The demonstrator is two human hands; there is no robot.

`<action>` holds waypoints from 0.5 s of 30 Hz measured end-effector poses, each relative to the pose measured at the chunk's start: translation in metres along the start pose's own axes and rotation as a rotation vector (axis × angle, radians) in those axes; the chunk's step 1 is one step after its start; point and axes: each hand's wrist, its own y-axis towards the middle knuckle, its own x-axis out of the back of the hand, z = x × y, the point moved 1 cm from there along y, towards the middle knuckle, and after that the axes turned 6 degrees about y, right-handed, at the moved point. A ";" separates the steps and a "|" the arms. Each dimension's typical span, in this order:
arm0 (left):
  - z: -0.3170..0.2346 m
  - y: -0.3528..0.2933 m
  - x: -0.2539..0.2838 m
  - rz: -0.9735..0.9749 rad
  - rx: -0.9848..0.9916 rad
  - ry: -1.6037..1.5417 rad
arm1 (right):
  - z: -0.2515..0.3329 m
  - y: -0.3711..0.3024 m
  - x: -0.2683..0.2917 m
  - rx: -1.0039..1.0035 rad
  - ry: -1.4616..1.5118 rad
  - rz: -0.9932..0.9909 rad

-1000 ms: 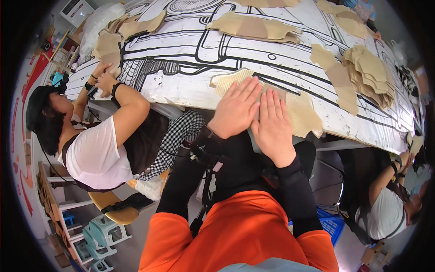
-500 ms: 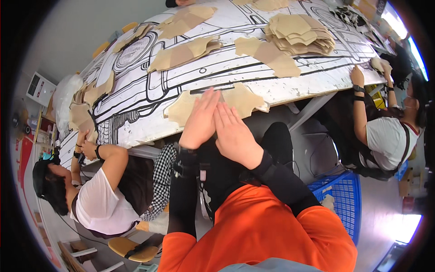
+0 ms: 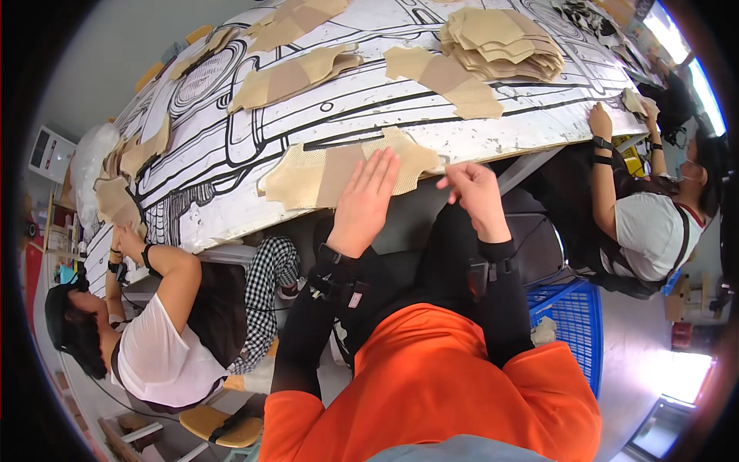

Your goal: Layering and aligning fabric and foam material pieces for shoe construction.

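Observation:
A tan mesh fabric piece with a browner middle band lies along the table's near edge. My left hand rests flat on its middle and right part, fingers stretched out. Just off the piece's right end is my right hand, raised over the edge with its fingers curled in. What those fingers hold, if anything, does not show. Beyond lie similar pieces: a two-tone one, a small overlapping set, and a thick stack at the far right.
The white table has black line drawings. At left, a person handles tan pieces; another person works at the right. A blue plastic crate stands on the floor to my right. Dark scraps lie at the far right.
My hands were side by side on the piece. The right one has lifted away to the right and curled its fingers; the left one stays flat, and the brown band now shows.

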 end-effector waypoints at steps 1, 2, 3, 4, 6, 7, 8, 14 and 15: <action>0.000 0.002 -0.001 -0.020 0.006 0.001 | 0.003 0.007 -0.003 0.092 -0.023 -0.030; -0.003 0.004 -0.003 -0.020 0.006 0.001 | 0.006 0.013 -0.006 0.093 -0.023 -0.030; -0.010 0.005 -0.003 0.001 0.034 0.051 | 0.018 0.016 -0.010 0.193 -0.179 -0.090; -0.017 0.007 -0.003 0.022 0.062 0.102 | 0.026 0.022 -0.012 0.294 -0.336 -0.150; -0.030 0.015 -0.006 0.013 0.139 0.066 | 0.020 0.039 -0.011 0.325 -0.498 -0.163; -0.033 0.018 -0.006 0.005 0.212 0.031 | 0.020 0.038 -0.012 0.382 -0.634 -0.219; -0.035 0.019 -0.003 0.000 0.220 0.033 | 0.020 0.036 -0.014 0.439 -0.770 -0.275; 0.006 0.005 0.000 0.133 0.050 -0.217 | 0.036 -0.016 -0.082 0.883 -0.669 0.465; 0.009 0.006 0.016 0.152 0.131 -0.150 | 0.018 -0.010 -0.090 0.857 -0.718 0.465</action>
